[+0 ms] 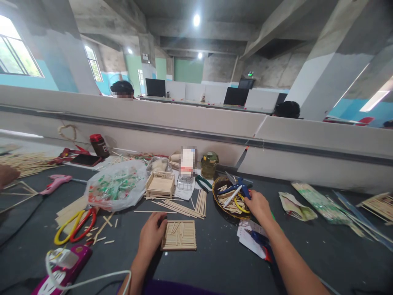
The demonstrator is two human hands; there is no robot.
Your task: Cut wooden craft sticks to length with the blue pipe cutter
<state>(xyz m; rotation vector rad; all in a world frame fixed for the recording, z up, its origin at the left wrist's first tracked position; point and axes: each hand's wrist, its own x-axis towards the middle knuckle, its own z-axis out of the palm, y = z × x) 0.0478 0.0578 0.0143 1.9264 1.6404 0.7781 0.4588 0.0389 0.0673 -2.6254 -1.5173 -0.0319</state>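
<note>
My left hand [152, 232] rests at the left edge of a small wooden stick panel [178, 241], its fingers curled in against the side. Several short sticks lie loose on top of the panel. At the right, my right hand [256, 205] reaches to the rim of a round wicker basket [217, 197], fingers at the blue tool [242, 188] lying in it. The basket also holds yellow-handled scissors [242, 206], a white pen-like item and many short sticks. Whether my right fingers grip the blue tool is unclear.
Behind the panel lie loose sticks [201, 201] and a small wooden bed-like model [160, 185]. Scissors [75, 226], a plastic bag [118, 186] and a power strip [69, 266] are left. Another person's hand [7, 176] shows far left. A glue gun [260, 241] lies right.
</note>
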